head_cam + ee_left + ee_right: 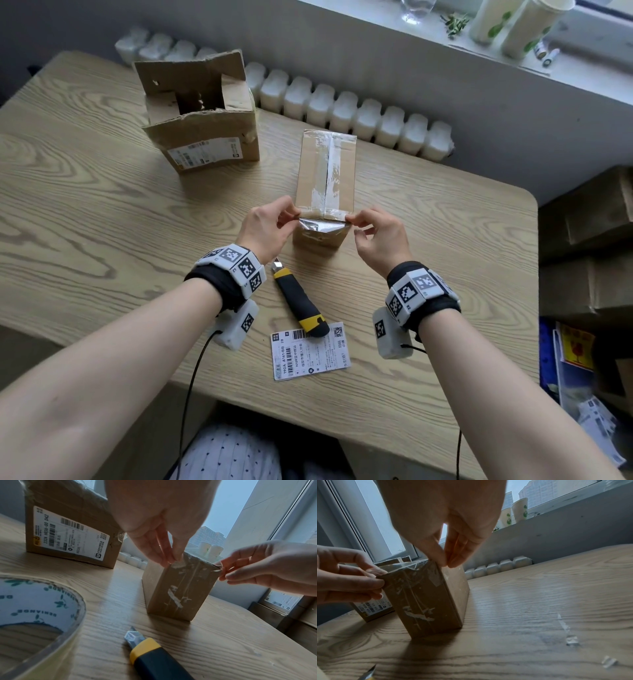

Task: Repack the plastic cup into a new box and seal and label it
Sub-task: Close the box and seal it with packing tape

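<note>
daylight from window (388,524) | wrist views dim, backlit | edges warped

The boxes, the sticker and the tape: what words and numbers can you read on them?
"232A H036-00 D42" and "H036": label on the open box.
"190A A161-BB 28": loose shipping label on the table.
"GENIANGE", mirrored, seemingly: inside the tape roll.
Smaller print and barcodes on both labels: too small to read.
Taped box held by both hands: no text visible.

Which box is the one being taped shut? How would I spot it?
Look at the middle of the wooden table, just past the yellow-and-black knife. The small box sits closed between both hands, striped with shiny tape; the bigger box behind it gapes open, torn.
</note>
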Available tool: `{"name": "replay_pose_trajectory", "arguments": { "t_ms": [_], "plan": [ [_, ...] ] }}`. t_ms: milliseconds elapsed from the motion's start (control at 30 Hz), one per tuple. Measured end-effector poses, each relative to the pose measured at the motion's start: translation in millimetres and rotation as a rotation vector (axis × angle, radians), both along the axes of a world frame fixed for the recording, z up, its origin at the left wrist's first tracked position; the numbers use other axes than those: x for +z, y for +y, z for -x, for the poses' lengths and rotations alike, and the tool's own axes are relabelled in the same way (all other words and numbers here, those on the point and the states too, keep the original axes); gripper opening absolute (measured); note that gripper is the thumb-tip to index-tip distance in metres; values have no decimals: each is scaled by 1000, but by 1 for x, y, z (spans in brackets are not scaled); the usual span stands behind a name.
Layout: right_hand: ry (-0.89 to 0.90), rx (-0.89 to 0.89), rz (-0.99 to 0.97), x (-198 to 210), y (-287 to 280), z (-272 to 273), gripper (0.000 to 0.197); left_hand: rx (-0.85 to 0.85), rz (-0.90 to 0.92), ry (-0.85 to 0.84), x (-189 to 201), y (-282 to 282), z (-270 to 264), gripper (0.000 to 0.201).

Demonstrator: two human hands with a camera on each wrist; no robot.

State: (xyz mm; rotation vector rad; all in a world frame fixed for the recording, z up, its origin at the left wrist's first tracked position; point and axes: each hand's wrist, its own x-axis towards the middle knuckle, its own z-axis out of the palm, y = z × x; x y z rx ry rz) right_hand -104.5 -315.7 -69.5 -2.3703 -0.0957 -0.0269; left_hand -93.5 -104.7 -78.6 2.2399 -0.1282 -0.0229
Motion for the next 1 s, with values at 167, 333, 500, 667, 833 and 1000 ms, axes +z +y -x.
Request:
{"name": "replay_pose_trajectory", "arguments": {
  "t_ms": [167, 333, 500, 667, 833, 1000],
  "plan": [
    [-1, -53, -68, -2, 0, -4, 10, 24, 70, 38, 0, 2, 3, 14],
    [-47, -73, -82, -7, 2, -5, 11, 40, 66, -4, -2, -1, 2, 16],
    [-105, -66, -38, -14, 4, -7, 13, 25, 19, -74, -6, -2, -2, 16],
    [-106, -54, 34, -16, 11, -7, 17, 3, 10, -68, -6, -1, -3, 14],
    [-94, -60, 47, -16, 14, -6, 19, -28, 37, -57, -4, 7, 2, 17],
    [-91, -65, 59, -16, 14, -6, 19, -43, 78, -51, -4, 10, -3, 11]
  ]
}}
